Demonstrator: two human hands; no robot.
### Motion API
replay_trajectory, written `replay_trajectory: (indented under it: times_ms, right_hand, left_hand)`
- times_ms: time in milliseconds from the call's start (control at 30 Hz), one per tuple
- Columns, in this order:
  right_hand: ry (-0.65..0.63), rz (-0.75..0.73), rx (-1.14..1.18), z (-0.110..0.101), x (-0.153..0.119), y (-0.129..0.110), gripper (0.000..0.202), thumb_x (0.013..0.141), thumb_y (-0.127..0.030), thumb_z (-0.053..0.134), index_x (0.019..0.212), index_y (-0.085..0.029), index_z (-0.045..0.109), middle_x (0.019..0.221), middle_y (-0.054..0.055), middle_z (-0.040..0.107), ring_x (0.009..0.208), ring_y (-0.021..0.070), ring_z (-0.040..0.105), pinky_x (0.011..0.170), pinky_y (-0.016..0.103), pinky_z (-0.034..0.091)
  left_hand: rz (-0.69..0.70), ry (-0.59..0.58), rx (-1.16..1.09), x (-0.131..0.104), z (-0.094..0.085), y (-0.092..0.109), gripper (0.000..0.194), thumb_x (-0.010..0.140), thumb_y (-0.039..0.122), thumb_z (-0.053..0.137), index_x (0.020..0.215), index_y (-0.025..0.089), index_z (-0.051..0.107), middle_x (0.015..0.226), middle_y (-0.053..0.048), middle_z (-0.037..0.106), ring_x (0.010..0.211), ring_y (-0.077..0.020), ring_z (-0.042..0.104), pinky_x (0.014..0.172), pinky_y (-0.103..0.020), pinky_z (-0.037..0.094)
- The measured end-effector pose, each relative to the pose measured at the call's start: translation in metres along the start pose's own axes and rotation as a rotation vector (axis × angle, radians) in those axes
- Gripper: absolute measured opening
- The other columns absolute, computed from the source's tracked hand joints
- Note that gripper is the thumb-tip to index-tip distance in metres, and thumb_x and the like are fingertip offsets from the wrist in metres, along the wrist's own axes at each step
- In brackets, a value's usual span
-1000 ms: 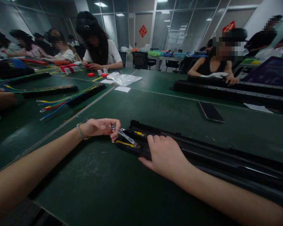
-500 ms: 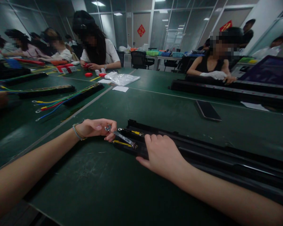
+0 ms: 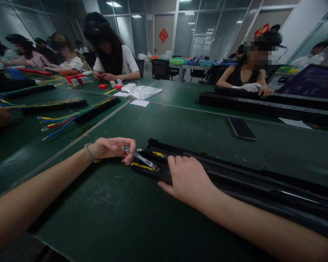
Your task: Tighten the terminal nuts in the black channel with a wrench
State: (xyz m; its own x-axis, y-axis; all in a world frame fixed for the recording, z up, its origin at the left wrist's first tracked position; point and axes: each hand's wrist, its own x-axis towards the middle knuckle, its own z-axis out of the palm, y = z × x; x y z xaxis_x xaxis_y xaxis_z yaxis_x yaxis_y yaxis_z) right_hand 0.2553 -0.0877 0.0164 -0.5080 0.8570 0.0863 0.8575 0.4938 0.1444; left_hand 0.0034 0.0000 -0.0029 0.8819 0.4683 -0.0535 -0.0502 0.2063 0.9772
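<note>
My left hand (image 3: 116,148) has its fingers closed on the open-jaw end of a combination wrench (image 3: 143,159). The wrench's ring end sits on a bolt (image 3: 157,169) near the left end of a long black rail-like housing (image 3: 235,178). My right hand (image 3: 190,176) is wrapped over this housing, thumb on the near side and fingers across the top. Close to the wrench are a yellow-sleeved cable lug (image 3: 153,153) and a yellow wire (image 3: 142,166), both at the housing's left end.
A phone (image 3: 241,128) lies beyond the housing. Farther back are a clear plastic bag (image 3: 144,91) and another black housing (image 3: 235,105), by a person wearing a white glove (image 3: 247,87). At left lie black strips with coloured lug-ended wires (image 3: 98,108). Other people sit around the tables.
My left hand and the wrench have shifted only very slightly. My right hand stays where it was on the housing. A person in the right background has dropped mostly out of sight.
</note>
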Motion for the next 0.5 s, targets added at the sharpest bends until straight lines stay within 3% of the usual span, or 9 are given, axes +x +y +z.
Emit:
replay_trajectory:
  times_ms: [233, 500]
  right_hand:
    - [-0.001, -0.005, -0.006, 0.001, -0.0004, -0.0002, 0.049, 0.071, -0.056, 0.038, 0.09, -0.013, 0.05, 0.077, 0.011, 0.057, 0.068, 0.0222, 0.051, 0.06, 0.034, 0.036]
    - [0.007, -0.003, 0.003, 0.0003, -0.0003, -0.0007, 0.048, 0.07, -0.056, 0.04, 0.088, -0.013, 0.051, 0.076, 0.01, 0.057, 0.067, 0.0224, 0.051, 0.059, 0.034, 0.037]
  left_hand:
    - [-0.151, -0.148, 0.039, -0.0035, -0.001, 0.002, 0.035, 0.057, 0.038, 0.054, 0.08, 0.012, 0.053, 0.064, -0.009, 0.059, 0.051, -0.0178, 0.047, 0.046, -0.025, 0.034]
    - [-0.03, 0.028, -0.001, -0.0017, -0.0028, -0.0026, 0.035, 0.055, 0.035, 0.053, 0.083, 0.014, 0.049, 0.064, -0.005, 0.051, 0.058, -0.0176, 0.044, 0.054, -0.027, 0.036]
